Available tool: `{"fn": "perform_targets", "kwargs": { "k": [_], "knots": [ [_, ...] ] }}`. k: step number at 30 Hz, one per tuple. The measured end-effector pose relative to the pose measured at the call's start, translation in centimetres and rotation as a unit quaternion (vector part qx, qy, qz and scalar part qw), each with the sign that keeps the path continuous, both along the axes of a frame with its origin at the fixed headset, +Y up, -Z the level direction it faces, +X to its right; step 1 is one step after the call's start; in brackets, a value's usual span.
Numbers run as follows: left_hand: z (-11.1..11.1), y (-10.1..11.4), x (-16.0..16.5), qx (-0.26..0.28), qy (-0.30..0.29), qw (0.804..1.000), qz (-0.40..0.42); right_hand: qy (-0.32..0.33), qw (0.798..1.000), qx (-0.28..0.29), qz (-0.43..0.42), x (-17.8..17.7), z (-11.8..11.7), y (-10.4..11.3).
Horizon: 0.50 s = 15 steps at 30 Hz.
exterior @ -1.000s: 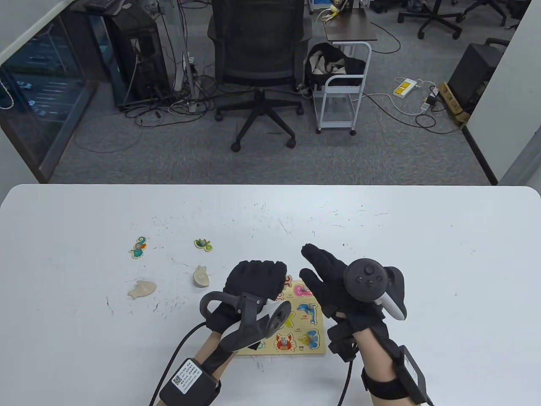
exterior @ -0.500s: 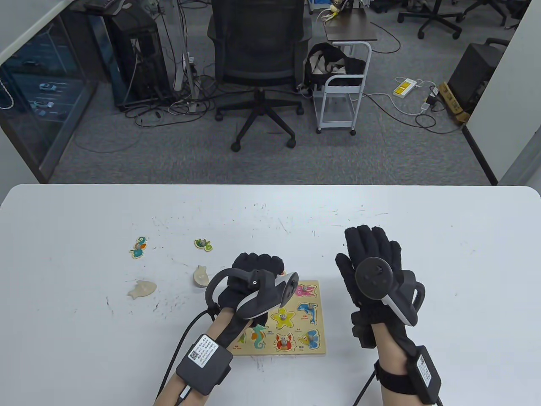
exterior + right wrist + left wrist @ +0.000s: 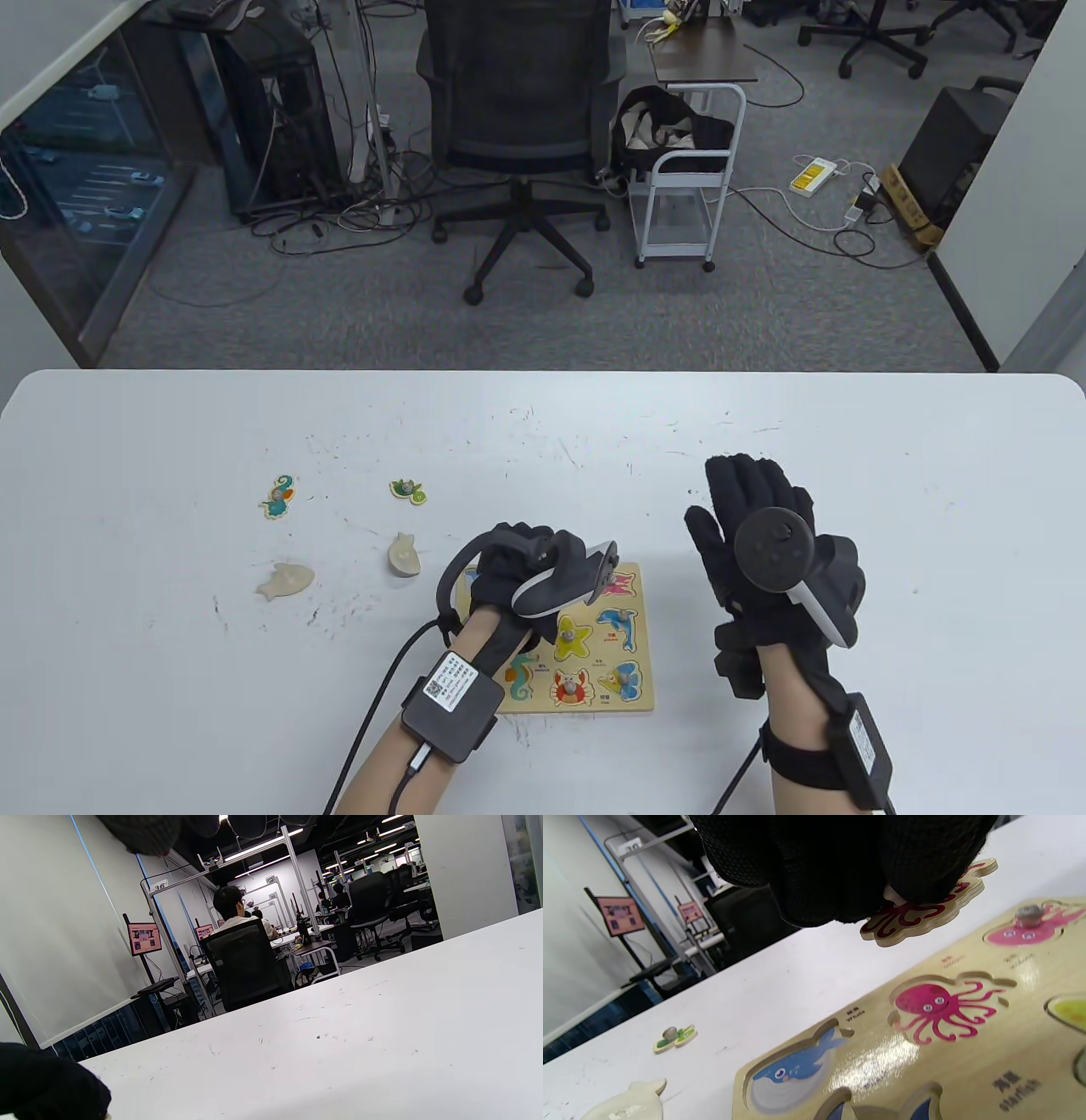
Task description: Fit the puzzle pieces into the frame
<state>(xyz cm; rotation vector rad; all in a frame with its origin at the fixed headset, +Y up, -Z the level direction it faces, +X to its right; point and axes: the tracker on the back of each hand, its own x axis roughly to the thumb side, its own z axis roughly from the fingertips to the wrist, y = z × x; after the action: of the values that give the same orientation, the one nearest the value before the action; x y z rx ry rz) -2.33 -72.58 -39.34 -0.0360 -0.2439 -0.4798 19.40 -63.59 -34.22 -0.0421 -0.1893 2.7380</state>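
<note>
Pinching octopus piece (image 3: pixel 927 910), left hand (image 3: pixel 517 564) hovers, seemingly above frame (image 3: pixel 632 688).

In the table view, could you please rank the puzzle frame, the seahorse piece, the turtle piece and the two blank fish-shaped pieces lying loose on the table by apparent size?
1. puzzle frame, though the left hand covers part of it.
2. The two blank fish pieces, which look alike.
3. seahorse piece.
4. turtle piece.

four loose pieces (image 3: pixel 287 580) lie left of the frame (image 3: pixel 632 696) — all on the table (image 3: pixel 891 441).
</note>
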Motion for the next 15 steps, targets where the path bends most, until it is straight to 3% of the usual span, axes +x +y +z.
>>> {"fn": "perform_targets", "kwargs": {
  "k": [5,15],
  "knots": [
    [-0.1,-2.0,0.3,-0.007,-0.002,0.999,-0.034,0.004,1.0,-0.001,-0.004,0.0,0.0,0.0],
    [0.6,-2.7,0.6,-0.022,-0.007,0.999,-0.045,0.009,1.0,-0.004,-0.007,0.0,-0.1,-0.1]
  ]
}}
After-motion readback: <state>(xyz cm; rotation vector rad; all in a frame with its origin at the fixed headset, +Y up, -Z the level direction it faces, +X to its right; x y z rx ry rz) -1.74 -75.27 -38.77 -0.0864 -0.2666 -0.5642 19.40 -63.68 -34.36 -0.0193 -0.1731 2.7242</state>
